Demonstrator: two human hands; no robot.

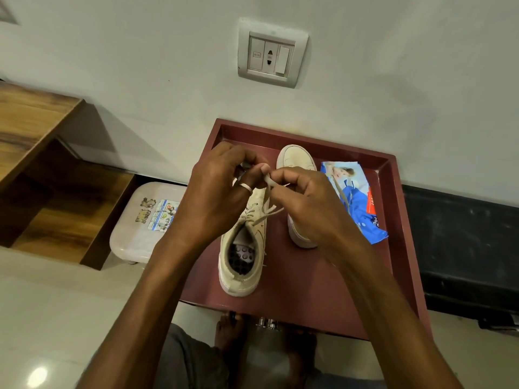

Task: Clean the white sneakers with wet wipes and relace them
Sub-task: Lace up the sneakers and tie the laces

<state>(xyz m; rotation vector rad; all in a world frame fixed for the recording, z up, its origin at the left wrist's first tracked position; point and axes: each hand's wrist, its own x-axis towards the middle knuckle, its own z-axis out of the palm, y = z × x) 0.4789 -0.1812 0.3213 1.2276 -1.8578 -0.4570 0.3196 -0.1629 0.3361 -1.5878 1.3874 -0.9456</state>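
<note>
Two off-white sneakers stand on a maroon tray table (309,290). The near sneaker (241,254) points away from me, its opening facing up. Over its front, my left hand (216,195) and my right hand (306,200) both pinch the beige shoelace (268,182); lace strands cross the eyelets below. My right hand partly hides the second sneaker (296,160), which stands further back. A blue wet-wipes pack (356,200) lies on the tray to the right.
A wall with a switch-and-socket plate (271,53) rises behind the tray. A small white stool (148,220) and wooden shelving (42,169) stand to the left. A black box (463,248) sits to the right. My feet are under the tray's near edge.
</note>
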